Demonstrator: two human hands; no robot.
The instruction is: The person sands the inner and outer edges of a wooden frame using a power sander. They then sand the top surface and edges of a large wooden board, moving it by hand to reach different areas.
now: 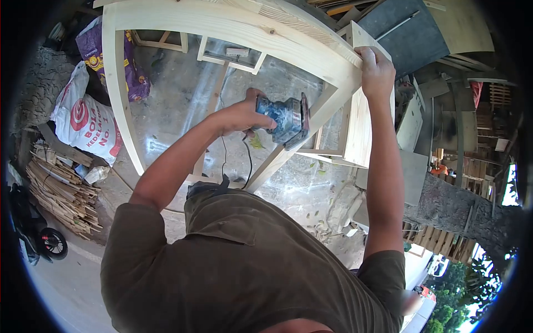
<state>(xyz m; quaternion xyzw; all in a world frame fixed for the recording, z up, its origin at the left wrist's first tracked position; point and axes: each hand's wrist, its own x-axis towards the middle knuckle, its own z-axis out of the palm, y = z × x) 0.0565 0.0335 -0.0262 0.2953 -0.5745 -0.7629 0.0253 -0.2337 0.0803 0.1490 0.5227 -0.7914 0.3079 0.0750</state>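
Note:
My left hand (239,116) is closed round the body of a blue power sander (280,119). The sander is tilted on its side, its pad facing right, against or very near a slanting pale wooden rail (319,108). A dark cord hangs below it. Higher up at the right, my right hand (377,72) grips the upper right corner of the large pale wooden frame (239,21), fingers folded over its edge.
More wooden frames (233,62) lie beyond on the concrete floor. At the left are a white printed sack (89,119), a purple sack (111,55) and stacked wood strips (61,191). Boards (408,36), a tree trunk (455,205) and pallets stand at the right.

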